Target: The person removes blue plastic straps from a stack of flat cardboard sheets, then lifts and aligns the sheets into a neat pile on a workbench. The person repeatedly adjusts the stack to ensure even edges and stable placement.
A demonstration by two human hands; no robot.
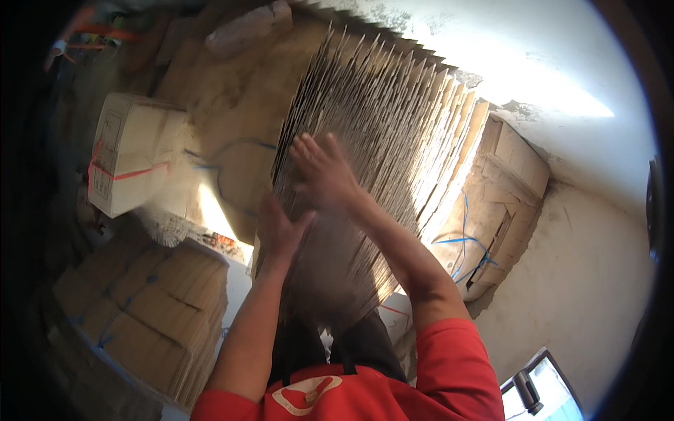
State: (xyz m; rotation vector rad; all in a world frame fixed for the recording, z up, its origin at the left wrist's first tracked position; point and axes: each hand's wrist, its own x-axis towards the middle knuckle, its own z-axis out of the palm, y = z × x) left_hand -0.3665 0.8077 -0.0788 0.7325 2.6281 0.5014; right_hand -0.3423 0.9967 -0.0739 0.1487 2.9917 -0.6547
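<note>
Near the pale wall (590, 238), your cardboard stack (382, 140) is standing ragged and looking untied; gathering is seemingly done, squaring probably remaining. Blue-strapped bundles (151, 302) are flanking it, its support is hiding, a carton (140, 151) is sitting left. Your left hand (282, 228) and right hand (324, 172) are lying open at the stack's left side, gripping nothing visible; can't tell contact.

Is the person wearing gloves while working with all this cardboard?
No, the left hand and the right hand, both at the row of cardboard sheets, show bare skin.
</note>
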